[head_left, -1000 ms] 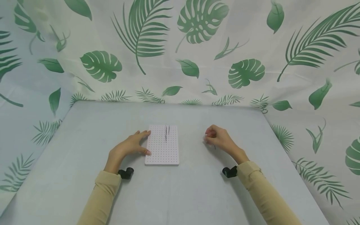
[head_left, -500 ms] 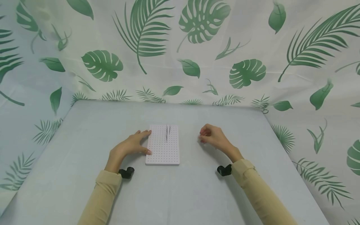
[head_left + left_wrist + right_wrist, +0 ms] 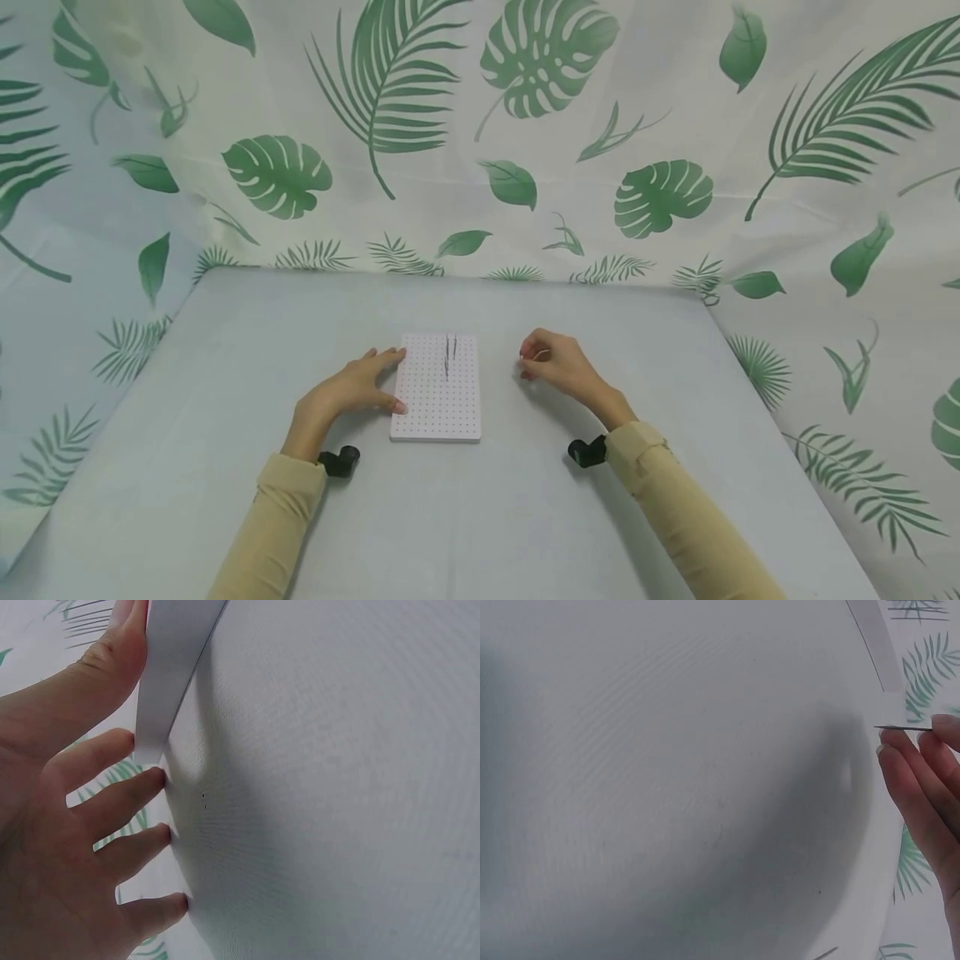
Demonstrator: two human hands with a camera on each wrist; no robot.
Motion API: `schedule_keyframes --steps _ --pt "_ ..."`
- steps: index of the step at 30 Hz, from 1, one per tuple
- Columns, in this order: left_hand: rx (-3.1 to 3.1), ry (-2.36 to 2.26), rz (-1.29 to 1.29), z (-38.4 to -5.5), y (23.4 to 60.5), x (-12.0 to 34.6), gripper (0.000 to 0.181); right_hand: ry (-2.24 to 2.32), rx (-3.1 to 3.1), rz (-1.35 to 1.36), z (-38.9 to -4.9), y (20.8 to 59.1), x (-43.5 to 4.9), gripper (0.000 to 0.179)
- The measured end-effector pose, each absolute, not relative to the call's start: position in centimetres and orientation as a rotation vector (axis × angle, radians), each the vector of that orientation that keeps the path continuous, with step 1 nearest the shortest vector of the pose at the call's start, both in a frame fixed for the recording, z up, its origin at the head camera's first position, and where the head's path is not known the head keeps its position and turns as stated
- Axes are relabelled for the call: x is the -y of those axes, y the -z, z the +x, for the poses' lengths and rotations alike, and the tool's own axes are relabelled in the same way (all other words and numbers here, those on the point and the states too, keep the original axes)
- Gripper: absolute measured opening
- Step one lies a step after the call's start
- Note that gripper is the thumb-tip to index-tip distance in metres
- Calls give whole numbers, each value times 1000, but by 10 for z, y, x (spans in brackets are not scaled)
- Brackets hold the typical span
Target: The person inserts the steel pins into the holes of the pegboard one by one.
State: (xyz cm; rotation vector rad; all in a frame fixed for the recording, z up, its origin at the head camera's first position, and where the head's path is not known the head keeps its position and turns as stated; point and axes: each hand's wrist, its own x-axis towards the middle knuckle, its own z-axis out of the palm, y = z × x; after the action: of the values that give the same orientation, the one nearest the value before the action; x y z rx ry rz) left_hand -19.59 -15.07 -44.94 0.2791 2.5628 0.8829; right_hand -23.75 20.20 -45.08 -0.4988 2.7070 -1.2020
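A white board with a grid of small holes (image 3: pixel 437 412) lies flat on the table, seen in the head view. Several thin dark needles (image 3: pixel 447 358) stand upright in its far part. My left hand (image 3: pixel 348 387) is spread along the board's left side, with thumb and index fingertip at its edge. The left wrist view shows the other fingertips (image 3: pixel 161 776) down at the tabletop. To the right of the board, my right hand (image 3: pixel 561 362) pinches one thin dark needle (image 3: pixel 904 728) between thumb and fingers, its pointed end sticking out.
Another thin dark needle (image 3: pixel 826 952) lies on the pale tabletop at the bottom of the right wrist view. A white leaf-print cloth (image 3: pixel 442 200) hangs behind the table (image 3: pixel 480 517) and along its sides. Black wrist cameras (image 3: pixel 587 452) sit below both hands.
My right hand has moved left toward the board with the needle pinched in its fingers. The left hand stays at the board's edge, and the board has not moved.
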Motion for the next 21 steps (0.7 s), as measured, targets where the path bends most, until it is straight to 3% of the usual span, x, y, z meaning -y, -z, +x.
schedule_keyframes --steps 21 --pt "-2559 -891 297 -197 449 153 99 1208 -2693 -625 -244 447 -169 9"
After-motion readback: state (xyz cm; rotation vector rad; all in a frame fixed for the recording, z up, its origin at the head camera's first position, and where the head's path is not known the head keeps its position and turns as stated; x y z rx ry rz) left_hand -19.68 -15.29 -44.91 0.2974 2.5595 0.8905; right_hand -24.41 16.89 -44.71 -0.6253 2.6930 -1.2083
